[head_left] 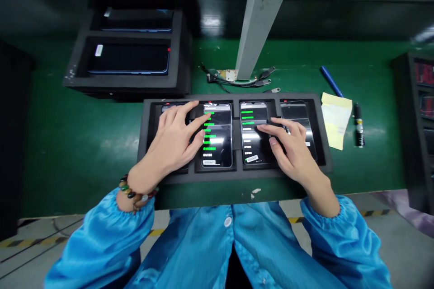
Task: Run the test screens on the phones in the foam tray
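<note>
Lit black glass phone with green and white text lines (pixel 219 137) — second from left in a long black foam tray (pixel 215 177), and that's our centrepiece! Over to the far left: stacked black foam trays (pixel 127 82), the front one cradling a dark-screened, blue-edged phone (pixel 129 59), its white rectangular label (pixel 98 50) too small to read. Now the left hand (pixel 171 137), open and grasping nothing, spread across a mostly hidden first phone (pixel 169 108), index fingertip at the lit screen's upper text; whether it presses, I can't tell. Along that screen's foot, a white barcode sticker (pixel 209 162), print illegible. Next door, a second lit phone (pixel 255 142): green lines up top, white ones below, all blurred, plus a tilted white barcode sticker (pixel 252 159). The right hand (pixel 293 151) is open and empty too, index finger over that display — contact unclear — and its wrist side near a dark fourth phone (pixel 293 110). Rightwards, a yellow paper sheet (pixel 335 119), then a black cylindrical marker (pixel 358 126).
</note>
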Available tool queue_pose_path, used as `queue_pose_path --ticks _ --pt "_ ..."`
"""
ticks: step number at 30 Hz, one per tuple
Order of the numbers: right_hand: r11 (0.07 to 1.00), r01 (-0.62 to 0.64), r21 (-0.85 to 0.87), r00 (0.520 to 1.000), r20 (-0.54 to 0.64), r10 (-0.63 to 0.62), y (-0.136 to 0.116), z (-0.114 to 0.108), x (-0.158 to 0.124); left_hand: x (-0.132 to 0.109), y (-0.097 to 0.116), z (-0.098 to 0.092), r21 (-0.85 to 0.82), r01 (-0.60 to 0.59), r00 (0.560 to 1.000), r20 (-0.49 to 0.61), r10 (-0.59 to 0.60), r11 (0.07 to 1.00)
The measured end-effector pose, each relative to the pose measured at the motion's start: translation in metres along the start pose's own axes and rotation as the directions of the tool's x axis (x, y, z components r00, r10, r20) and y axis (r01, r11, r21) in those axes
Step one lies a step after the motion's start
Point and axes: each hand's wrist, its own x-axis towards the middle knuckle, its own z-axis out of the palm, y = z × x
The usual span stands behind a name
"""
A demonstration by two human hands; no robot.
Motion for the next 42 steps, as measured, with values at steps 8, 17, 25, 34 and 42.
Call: queue_pose_path --ticks 8,17,25,34,42 --pt "1.000 -0.001 0.014 1.000 -0.006 0.001 0.000 0.000 0.000 -0.003 -0.002 -0.005 -0.018 -0.077 0.997 0.022 0.077 0.997" --pt "0.999 0.043 0.007 0.999 -0.026 -0.042 0.001 0.000 -0.001 -0.007 -0.006 -0.011 -0.033 -0.045 0.998 -0.040 0.044 0.998" --pt "0.998 0.065 0.017 0.996 -0.054 -0.064 0.003 0.002 -0.002 -0.057 -0.058 -0.033 -0.050 0.123 0.987 -0.102 -0.128 0.991" --pt "0.998 0.069 0.009 0.993 -0.098 -0.067 0.002 0.004 -0.001 -0.056 -0.068 -0.020 -0.052 0.135 0.976 -0.165 -0.142 0.989" --pt "0.997 0.071 0.002 0.991 -0.112 -0.070 0.003 0.004 -0.001 -0.059 -0.069 -0.021 -0.095 0.142 0.974 -0.166 -0.157 0.985"
